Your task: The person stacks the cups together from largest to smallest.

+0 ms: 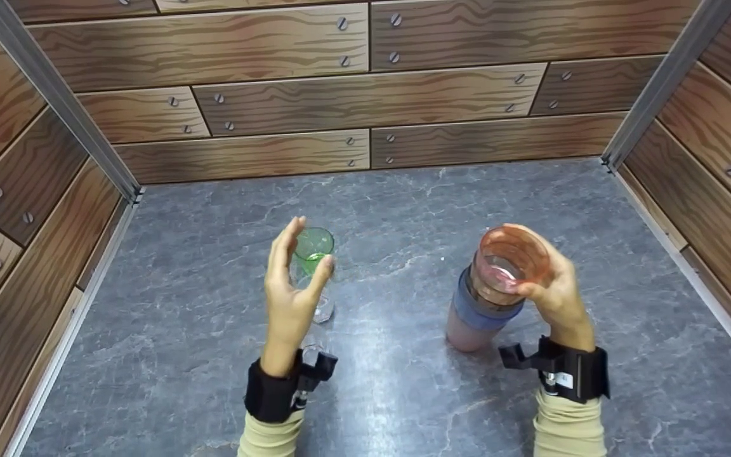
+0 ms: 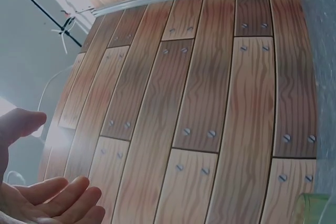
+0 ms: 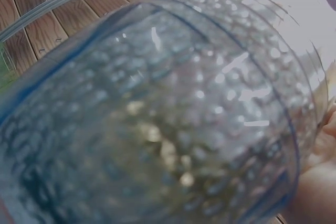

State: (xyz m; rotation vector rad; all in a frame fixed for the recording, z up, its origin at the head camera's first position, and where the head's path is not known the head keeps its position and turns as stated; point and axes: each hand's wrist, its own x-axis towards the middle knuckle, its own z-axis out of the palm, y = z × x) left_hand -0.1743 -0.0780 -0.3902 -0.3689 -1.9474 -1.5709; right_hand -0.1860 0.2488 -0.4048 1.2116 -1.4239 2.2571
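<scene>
My right hand [image 1: 562, 292] grips a translucent orange-red cup [image 1: 521, 251], thumb on the near side and fingers round the back. That cup tops a leaning stack with a brownish cup [image 1: 491, 295], a blue cup [image 1: 476, 309] and a pinkish cup [image 1: 467, 336] at the bottom. Dimpled clear walls of the stacked cups [image 3: 184, 103] fill the right wrist view. My left hand [image 1: 289, 292] is held with fingers straight and thumb apart, holding nothing. Just beyond its thumb is a translucent green cup [image 1: 316, 241]; its rim also shows in the left wrist view's lower corner.
Clear glass-like pieces [image 1: 323, 311] stand below the green cup, partly hidden by the left hand and wrist strap. The grey marbled surface [image 1: 391, 209] is bounded by wood-patterned walls [image 1: 276, 114] at the back and both sides.
</scene>
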